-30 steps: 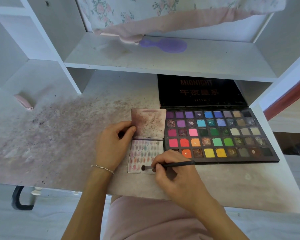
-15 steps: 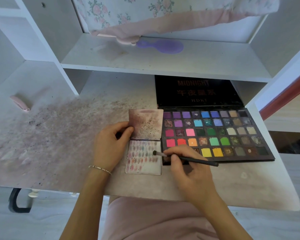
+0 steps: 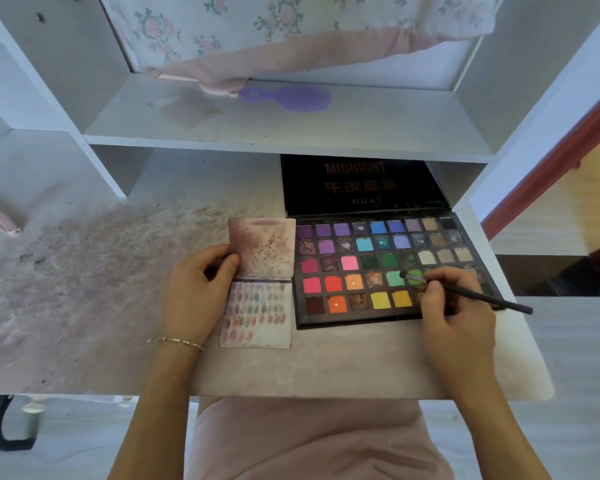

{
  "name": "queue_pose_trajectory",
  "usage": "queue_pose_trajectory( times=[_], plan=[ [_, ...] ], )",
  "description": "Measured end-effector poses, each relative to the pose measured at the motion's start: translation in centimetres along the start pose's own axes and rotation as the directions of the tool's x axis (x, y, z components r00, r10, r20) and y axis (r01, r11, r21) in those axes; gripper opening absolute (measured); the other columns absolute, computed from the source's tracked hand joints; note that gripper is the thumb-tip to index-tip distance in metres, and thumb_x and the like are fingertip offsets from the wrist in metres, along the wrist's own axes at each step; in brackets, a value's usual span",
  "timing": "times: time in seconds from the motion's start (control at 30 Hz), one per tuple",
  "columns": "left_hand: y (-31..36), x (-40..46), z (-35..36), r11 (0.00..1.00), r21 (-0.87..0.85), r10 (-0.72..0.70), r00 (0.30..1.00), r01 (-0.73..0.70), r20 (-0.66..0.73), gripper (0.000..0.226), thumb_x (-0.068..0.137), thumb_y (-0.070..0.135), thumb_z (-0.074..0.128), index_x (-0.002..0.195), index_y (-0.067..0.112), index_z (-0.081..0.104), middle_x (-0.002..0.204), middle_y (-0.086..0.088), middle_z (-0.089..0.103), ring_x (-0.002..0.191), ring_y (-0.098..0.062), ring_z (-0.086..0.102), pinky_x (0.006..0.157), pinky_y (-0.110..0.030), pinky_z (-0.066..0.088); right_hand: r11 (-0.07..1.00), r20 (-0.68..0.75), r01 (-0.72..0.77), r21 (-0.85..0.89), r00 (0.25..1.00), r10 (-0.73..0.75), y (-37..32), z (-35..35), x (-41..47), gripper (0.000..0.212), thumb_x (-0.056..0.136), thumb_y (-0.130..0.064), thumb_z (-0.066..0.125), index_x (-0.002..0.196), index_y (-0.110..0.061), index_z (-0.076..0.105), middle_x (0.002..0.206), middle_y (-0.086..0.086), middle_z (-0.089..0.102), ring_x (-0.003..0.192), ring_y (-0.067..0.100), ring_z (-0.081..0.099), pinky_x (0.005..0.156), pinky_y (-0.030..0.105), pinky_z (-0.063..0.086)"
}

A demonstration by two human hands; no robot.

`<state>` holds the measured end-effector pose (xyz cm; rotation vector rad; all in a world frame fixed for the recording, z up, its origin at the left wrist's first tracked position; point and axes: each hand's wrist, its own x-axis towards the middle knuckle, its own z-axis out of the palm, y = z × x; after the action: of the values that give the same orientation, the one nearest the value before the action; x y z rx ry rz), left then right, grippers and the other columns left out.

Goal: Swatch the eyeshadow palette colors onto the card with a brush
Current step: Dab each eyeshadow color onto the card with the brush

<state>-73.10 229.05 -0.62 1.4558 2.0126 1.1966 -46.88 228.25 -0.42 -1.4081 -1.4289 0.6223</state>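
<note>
Right hand [image 3: 456,306] pinches the brush [image 3: 465,292] — tip on a green pan of the palette [image 3: 388,268]. Left hand [image 3: 196,292] grips the card [image 3: 258,285] — flat on the desk [image 3: 84,289], beside the palette.

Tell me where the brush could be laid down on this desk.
Free: the desk strip between its near edge and the black eyeshadow palette, and the powder-stained stretch left of the left hand. Crowded: the pink-stained swatch card lies close beside the palette, where the right hand holds the thin black brush.
</note>
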Motion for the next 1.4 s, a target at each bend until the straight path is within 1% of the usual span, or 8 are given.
queue_pose_trajectory(
  times=[0.33, 0.6, 0.73, 0.9, 1.0, 1.2, 1.33, 1.4],
  plan=[
    [0.0, -0.1, 0.0, 1.000, 0.027, 0.012, 1.000, -0.012, -0.004, 0.019, 0.086, 0.014, 0.057, 0.101, 0.013, 0.069, 0.087, 0.009, 0.062, 0.079, -0.013, 0.058, 0.074, -0.025, 0.041, 0.998, 0.028, 0.045, -0.052, 0.999, -0.044, -0.3, 0.2, 0.1, 0.040, 0.087, 0.001, 0.050, 0.080, -0.038, 0.047, 0.081, -0.016, 0.054, 0.080, -0.014, 0.053, 0.062, 0.001, 0.041],
    [-0.2, -0.1, 0.0, 0.999, 0.026, 0.030, 1.000, -0.030, -0.006, 0.017, 0.085, 0.014, 0.058, 0.098, 0.014, 0.069, 0.085, 0.010, 0.063, 0.081, -0.016, 0.060, 0.076, -0.029, 0.045, 0.996, 0.068, 0.059, -0.070, 0.996, -0.054, -0.2, 0.3, 0.1, 0.029, 0.087, 0.000, 0.051, 0.085, -0.029, 0.051, 0.083, -0.017, 0.054, 0.084, -0.013, 0.053, 0.064, 0.002, 0.042],
    [-0.2, -0.1, 0.0, 0.999, 0.025, 0.023, 1.000, -0.023, -0.002, 0.018, 0.086, 0.014, 0.057, 0.099, 0.014, 0.069, 0.085, 0.009, 0.063, 0.081, -0.016, 0.060, 0.076, -0.029, 0.044, 0.994, 0.052, 0.046, -0.103, 0.998, -0.041, -0.3, 0.3, 0.2, 0.040, 0.086, 0.000, 0.051, 0.077, -0.038, 0.045, 0.078, -0.018, 0.053, 0.080, -0.014, 0.052, 0.060, 0.001, 0.040],
    [-0.1, -0.2, -0.1, 0.999, 0.041, 0.032, 0.999, -0.032, 0.000, 0.019, 0.086, 0.014, 0.057, 0.101, 0.013, 0.068, 0.086, 0.008, 0.062, 0.080, -0.015, 0.059, 0.076, -0.027, 0.043, 0.993, 0.019, 0.049, -0.105, 0.999, -0.047, -0.2, 0.3, 0.1, 0.027, 0.084, 0.003, 0.052, 0.080, -0.023, 0.052, 0.077, -0.017, 0.054, 0.079, -0.016, 0.052, 0.060, -0.001, 0.039],
    [-0.1, -0.2, -0.1, 0.998, 0.042, 0.035, 0.999, -0.035, 0.001, 0.019, 0.086, 0.014, 0.057, 0.101, 0.012, 0.068, 0.088, 0.008, 0.062, 0.081, -0.015, 0.059, 0.076, -0.027, 0.042, 0.991, 0.030, 0.049, -0.123, 0.999, -0.045, -0.2, 0.3, 0.2, 0.024, 0.085, 0.002, 0.052, 0.082, -0.021, 0.053, 0.077, -0.016, 0.054, 0.079, -0.014, 0.053, 0.061, 0.000, 0.040],
    [-0.2, -0.1, 0.0, 0.999, 0.037, 0.031, 1.000, -0.031, -0.003, 0.018, 0.086, 0.014, 0.057, 0.101, 0.013, 0.068, 0.085, 0.009, 0.062, 0.077, -0.010, 0.056, 0.068, -0.017, 0.040, 0.995, 0.011, 0.061, -0.085, 0.998, -0.061, -0.5, 0.2, 0.0, 0.030, 0.085, 0.004, 0.052, 0.079, -0.026, 0.051, 0.077, -0.014, 0.055, 0.078, -0.012, 0.054, 0.059, 0.001, 0.041],
    [-0.3, -0.1, 0.1, 0.998, 0.032, 0.045, 0.999, -0.045, -0.005, 0.019, 0.086, 0.014, 0.057, 0.101, 0.012, 0.068, 0.086, 0.009, 0.062, 0.077, -0.010, 0.057, 0.070, -0.023, 0.041, 0.999, 0.042, 0.041, 0.009, 0.998, -0.041, -1.0, 0.8, -0.3, 0.038, 0.086, 0.001, 0.053, 0.076, -0.035, 0.050, 0.071, -0.012, 0.058, 0.071, -0.004, 0.057, 0.056, 0.006, 0.043],
    [-0.4, -0.1, 0.1, 0.999, 0.016, 0.049, 0.999, -0.049, -0.011, 0.018, 0.086, 0.013, 0.057, 0.100, 0.012, 0.069, 0.084, 0.011, 0.061, 0.073, -0.004, 0.056, 0.068, -0.018, 0.040, 0.997, 0.077, 0.036, 0.072, 0.996, -0.041, -1.6, 1.6, -0.7, 0.031, 0.083, -0.005, 0.052, 0.075, -0.035, 0.051, 0.068, -0.014, 0.061, 0.068, -0.002, 0.057, 0.056, 0.008, 0.043]
  ],
)
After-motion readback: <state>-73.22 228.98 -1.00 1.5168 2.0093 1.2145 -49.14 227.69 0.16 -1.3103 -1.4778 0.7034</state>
